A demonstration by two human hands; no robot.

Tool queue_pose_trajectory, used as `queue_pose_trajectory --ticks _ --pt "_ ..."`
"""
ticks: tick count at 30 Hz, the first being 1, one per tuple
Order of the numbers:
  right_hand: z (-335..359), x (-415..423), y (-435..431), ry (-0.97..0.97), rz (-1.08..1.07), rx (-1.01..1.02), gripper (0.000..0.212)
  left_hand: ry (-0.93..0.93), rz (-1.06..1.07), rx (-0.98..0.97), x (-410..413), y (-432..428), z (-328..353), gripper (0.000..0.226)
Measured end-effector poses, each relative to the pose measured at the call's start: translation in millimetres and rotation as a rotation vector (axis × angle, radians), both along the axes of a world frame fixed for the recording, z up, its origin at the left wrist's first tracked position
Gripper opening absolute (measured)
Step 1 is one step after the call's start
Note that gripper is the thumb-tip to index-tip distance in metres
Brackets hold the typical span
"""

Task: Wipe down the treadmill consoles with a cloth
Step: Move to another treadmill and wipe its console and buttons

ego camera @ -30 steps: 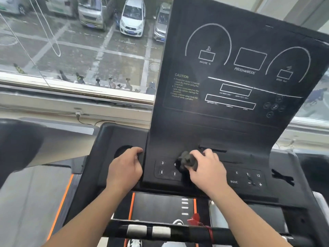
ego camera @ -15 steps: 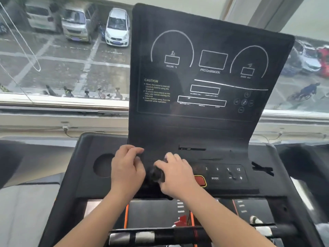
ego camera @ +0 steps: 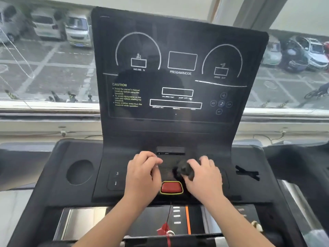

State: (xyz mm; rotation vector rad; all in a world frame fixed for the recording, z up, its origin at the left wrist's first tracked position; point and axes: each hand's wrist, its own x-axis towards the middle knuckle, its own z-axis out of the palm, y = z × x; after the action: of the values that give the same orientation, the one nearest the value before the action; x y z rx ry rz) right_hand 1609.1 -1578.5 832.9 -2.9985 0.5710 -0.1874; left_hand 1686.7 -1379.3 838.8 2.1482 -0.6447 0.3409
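View from a head-worn camera, looking down at a black treadmill console (ego camera: 178, 132) that stands before a window over a car park. The person's right hand (ego camera: 206, 177) grips a dark, bunched cloth (ego camera: 185, 169), fingers curled round it, and presses it on the lower key deck just above the red stop button (ego camera: 171, 187). The left hand (ego camera: 142, 173) rests on the same deck just left of the cloth, fingers loosely bent, holding nothing that can be seen. It covers part of the left key group, where a key marked 3 (ego camera: 117, 173) shows beside it.

The wipe appears to be mid-course on this 1 console, working the middle of the key deck. Nothing on the surface tells which parts are already clean. The upright display panel (ego camera: 178, 77) with its dials and caution text looks faintly hazy, so it may still need a pass. The same goes for the round cup recess (ego camera: 79, 172) at the left and the deck at the far right. A dark shape at the right edge (ego camera: 299, 161) may be a neighbouring machine. As the task names several consoles, much of the job probably remains
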Motion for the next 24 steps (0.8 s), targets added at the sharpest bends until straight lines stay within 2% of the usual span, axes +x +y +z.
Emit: queue_pose_trajectory --ticks 2,4,9,11,14,16,21,24 --pt "0 -6 -8 -0.015 0.187 0.016 0.04 -0.013 0.002 0.0 -5 -18 6 0.023" --pt "1 -12 -32 -0.007 0.255 -0.004 0.042 -0.023 0.009 0.006 -11 -35 10 0.022" --pt "-1 -23 -84 -0.058 -0.024 0.016 0.039 -0.018 0.05 0.041 -28 -73 10 0.023" --pt "-3 -29 -83 -0.077 0.01 0.004 0.039 -0.002 0.028 0.07 -35 -86 6 0.023" --pt "-3 -40 -85 -0.075 0.234 0.008 0.04 0.01 -0.029 0.103 -43 -103 8 0.021" --pt "0 -41 -99 -0.073 0.297 0.021 0.041 0.016 -0.025 0.116 -44 -109 13 0.019" --pt "24 -13 -120 -0.266 0.139 0.116 0.047 0.043 0.008 0.128 -38 -113 20 0.019" --pt "28 9 -111 -0.264 0.15 0.12 0.044 0.063 0.03 0.175 -36 -118 19 0.019"
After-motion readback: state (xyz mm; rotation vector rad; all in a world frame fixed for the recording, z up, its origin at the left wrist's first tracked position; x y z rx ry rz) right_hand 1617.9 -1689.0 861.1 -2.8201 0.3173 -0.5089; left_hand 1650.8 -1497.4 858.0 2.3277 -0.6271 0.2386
